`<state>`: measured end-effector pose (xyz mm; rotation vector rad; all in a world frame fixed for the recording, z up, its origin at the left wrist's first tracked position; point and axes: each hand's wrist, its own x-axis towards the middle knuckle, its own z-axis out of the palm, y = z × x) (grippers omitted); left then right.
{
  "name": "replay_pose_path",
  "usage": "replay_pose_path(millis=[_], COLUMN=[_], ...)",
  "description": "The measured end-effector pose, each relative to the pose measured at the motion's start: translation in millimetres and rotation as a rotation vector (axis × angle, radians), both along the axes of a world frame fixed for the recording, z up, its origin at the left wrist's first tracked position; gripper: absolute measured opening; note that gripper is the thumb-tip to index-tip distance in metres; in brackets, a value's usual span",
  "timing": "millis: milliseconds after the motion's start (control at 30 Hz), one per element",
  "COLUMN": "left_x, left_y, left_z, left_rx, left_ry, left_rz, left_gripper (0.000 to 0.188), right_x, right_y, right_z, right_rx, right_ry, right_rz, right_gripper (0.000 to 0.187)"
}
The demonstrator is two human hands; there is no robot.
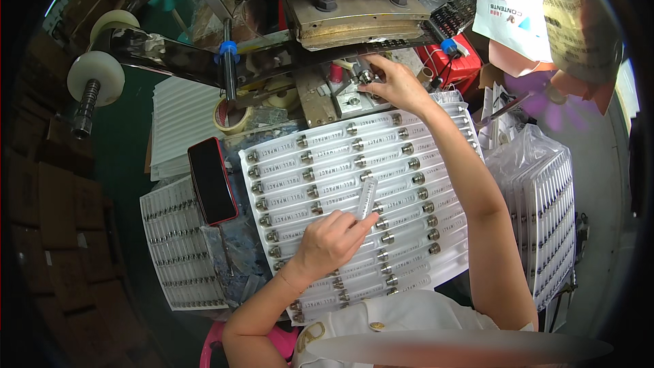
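My left hand (328,242) hovers over the middle of a white tray (293,152) of several clear tubes with metal caps, lying in rows. It grips one clear tube (367,197), pointing up and away from me. My right hand (395,84) reaches to the far side of the tray, under a metal press (354,10). Its fingers pinch a small metal-capped piece (366,77) at the press's fixture block (351,99).
A red-cased phone (212,180) lies left of the tray, over a second tray of tubes (178,245). A tape roll (229,114) and a stack of white trays (180,119) sit behind it. Bagged trays (545,211) stand at the right. A red box (453,61) is by the press.
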<state>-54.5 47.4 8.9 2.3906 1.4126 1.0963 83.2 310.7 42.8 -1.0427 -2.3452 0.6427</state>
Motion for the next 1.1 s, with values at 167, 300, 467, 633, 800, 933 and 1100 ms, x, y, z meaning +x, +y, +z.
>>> replay_pose_path(millis=[167,300,467,633,800,933,1100], left_x=[1,2,1,-6,12,57,109], left_y=[1,1,-1,-3,-7,-7,-16], left_z=[0,1,5,14,36,32,18], left_rx=[0.005,0.000,-0.014,-0.107,-0.199,-0.215,-0.170], left_ry=[-0.005,-0.022,-0.002,-0.253,-0.231,-0.169,-0.076], left_rz=[0.007,0.034,0.022,-0.029,-0.040,-0.245,-0.449], left_gripper=[0.032,0.029,0.031,0.029,0.036,0.035,0.033], right_x=[-1,-2,9,83,177,220,196], right_y=[-1,2,-5,-10,-9,-4,9], right_z=[3,2,15,22,19,2,-24], right_rx=[-0.020,-0.017,-0.045,-0.061,-0.007,0.070,0.284], right_ry=[-0.010,-0.035,-0.070,-0.173,-0.252,-0.246,-0.206], right_rz=[-0.007,-0.004,-0.031,-0.108,-0.197,-0.177,-0.099], right_gripper=[0.059,0.061,0.065,0.065,0.040,0.030,0.023])
